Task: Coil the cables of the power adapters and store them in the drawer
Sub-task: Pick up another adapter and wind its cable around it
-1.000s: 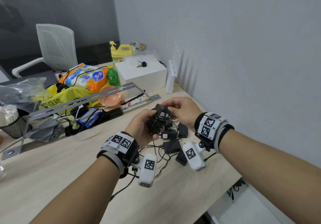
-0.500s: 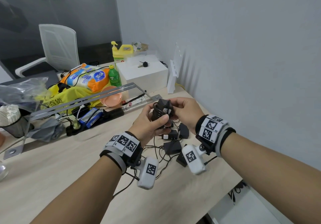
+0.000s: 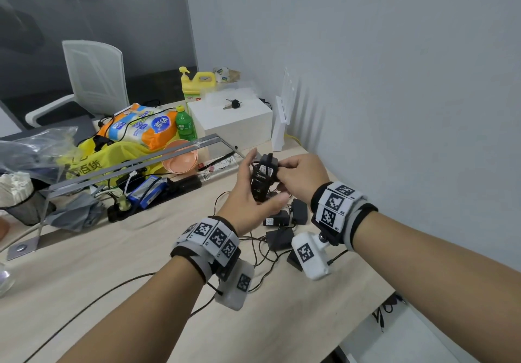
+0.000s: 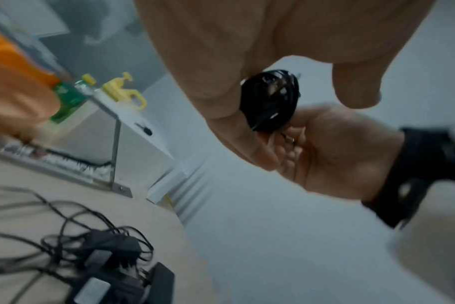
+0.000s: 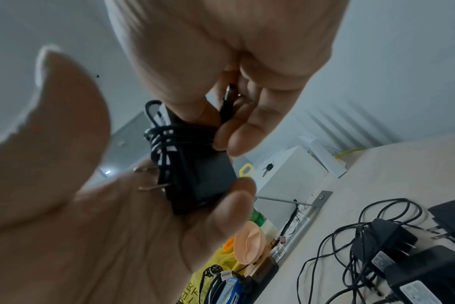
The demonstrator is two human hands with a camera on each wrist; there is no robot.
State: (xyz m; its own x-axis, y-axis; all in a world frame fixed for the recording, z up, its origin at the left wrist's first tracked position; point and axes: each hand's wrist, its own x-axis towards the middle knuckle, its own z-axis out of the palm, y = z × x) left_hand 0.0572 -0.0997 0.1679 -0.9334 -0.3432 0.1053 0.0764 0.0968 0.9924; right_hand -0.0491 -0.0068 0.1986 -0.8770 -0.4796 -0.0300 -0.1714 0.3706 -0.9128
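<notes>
loose adapters (image 3: 282, 230): near tabletop's right edge, cords tangled, not coiled yet
L hand (image 3: 251, 199): cradles held adapter (image 3: 263, 178) above them, thumb clamps its base
R hand (image 3: 300, 176): pinches cable (image 5: 169, 142) end at wraps
tip: keep tension, tuck plug under a loop
drawer: not seen

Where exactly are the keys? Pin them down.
In the head view the keys lie on top of the white box at the far end of the desk, right of the yellow jug.
</notes>
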